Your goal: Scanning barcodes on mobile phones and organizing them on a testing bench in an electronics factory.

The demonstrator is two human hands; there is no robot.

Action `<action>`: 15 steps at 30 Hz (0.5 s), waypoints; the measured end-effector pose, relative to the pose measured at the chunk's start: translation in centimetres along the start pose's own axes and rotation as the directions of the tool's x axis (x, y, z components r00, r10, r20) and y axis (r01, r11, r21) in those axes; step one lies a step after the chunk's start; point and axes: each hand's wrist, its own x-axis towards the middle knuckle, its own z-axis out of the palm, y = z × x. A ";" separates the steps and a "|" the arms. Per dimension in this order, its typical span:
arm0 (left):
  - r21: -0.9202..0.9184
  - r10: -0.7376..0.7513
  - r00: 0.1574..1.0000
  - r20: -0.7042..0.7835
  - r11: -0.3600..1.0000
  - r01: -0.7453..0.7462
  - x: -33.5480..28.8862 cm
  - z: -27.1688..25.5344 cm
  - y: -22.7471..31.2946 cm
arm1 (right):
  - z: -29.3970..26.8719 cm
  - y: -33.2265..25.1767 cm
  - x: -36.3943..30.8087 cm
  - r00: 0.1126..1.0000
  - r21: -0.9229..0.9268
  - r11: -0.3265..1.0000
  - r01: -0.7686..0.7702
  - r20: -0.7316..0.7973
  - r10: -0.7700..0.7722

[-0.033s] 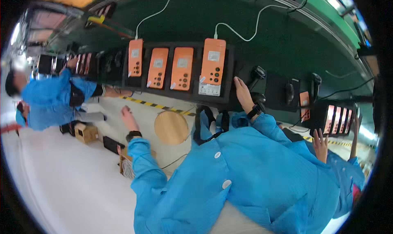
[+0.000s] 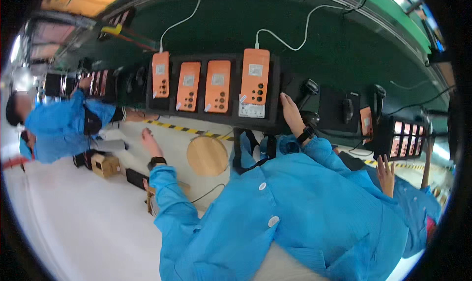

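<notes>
Before me on the dark green bench lies a black tray (image 2: 167,105) with several orange phones in it, backs up, each bearing a pale label. White cables run into the top ends of the leftmost phone (image 2: 160,74) and the rightmost phone (image 2: 254,74). Under the lower end of the rightmost one a white printed label (image 2: 251,110) shows. My right hand (image 2: 293,116) is beside the tray's right edge, fingers stretched out, holding nothing; whether it touches the tray I cannot tell. Away from the bench, my left hand (image 2: 151,143) hangs in the air, open and without anything in it.
Right of the tray stand a black handheld scanner (image 2: 309,88) and a dark mat. Another person's hand (image 2: 386,177) is raised at the right, near a second tray of phones (image 2: 407,139). A co-worker (image 2: 69,124) stands left. A round wooden stool (image 2: 207,155) is below the bench.
The view has shifted slightly, so the tray and phones appear a little lower. My left hand has drifted slightly left; my right hand stays by the tray's edge.
</notes>
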 end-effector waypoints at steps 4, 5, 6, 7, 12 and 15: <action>-0.153 -0.097 0.889 0.447 0.971 0.183 10.9 2.1 3.9 | 1.6 -1.6 -0.3 0.992 0.099 0.991 -0.091 -0.073 0.099; -0.149 -0.113 0.787 0.606 0.956 0.253 13.2 3.7 4.6 | 1.9 -1.4 -0.2 0.988 0.158 0.983 -0.092 -0.109 0.110; -0.122 -0.135 0.710 0.691 0.947 0.299 15.0 5.1 5.1 | 2.5 -1.2 0.0 0.982 0.217 0.972 -0.089 -0.144 0.122; -0.106 -0.154 0.639 0.753 0.931 0.350 16.5 6.2 4.6 | 3.2 -0.9 -0.1 0.974 0.275 0.958 -0.085 -0.177 0.138; -0.192 -0.126 0.495 0.860 0.819 0.541 22.3 7.3 -3.6 | 3.4 -5.5 -1.3 0.968 0.687 0.717 -0.120 -0.079 0.238; -0.121 -0.208 0.450 0.868 0.791 0.600 21.0 8.1 -2.3 | 3.9 3.2 -0.8 0.965 0.689 0.724 -0.031 -0.169 0.202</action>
